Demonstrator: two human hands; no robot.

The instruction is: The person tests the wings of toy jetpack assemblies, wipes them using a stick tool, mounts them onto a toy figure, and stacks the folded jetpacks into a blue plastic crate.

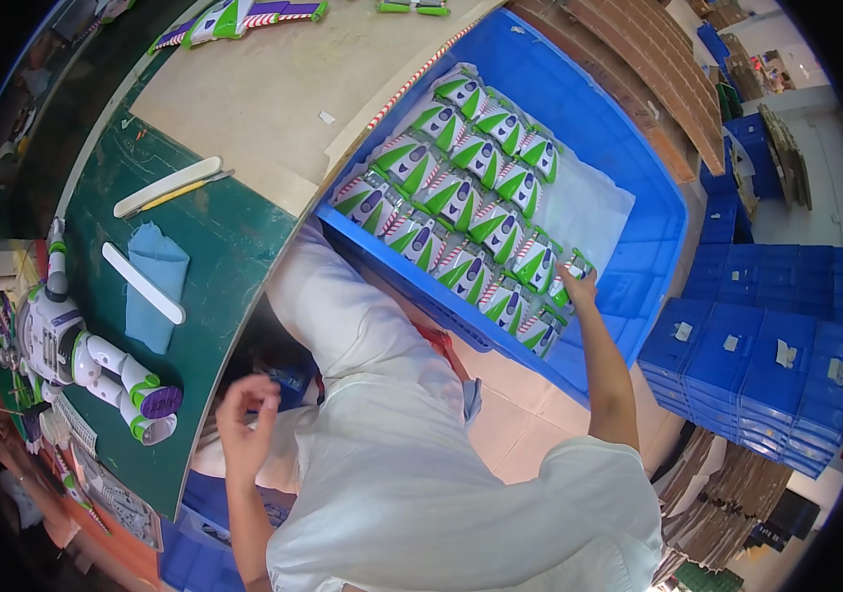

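right hand (579, 284) on toy wing (571, 281); left hand (244, 414) empty | one blue crate (638, 178)

A single fisheye view, worn on the head, looks steeply down over the person's own white-clad torso, so straight edges bow toward the dark rim. The right hand (577, 283) reaches far out to the blue crate (638, 168) ahead, while the left hand (244, 414) hangs close below the lens, beside the green bench (234, 247).
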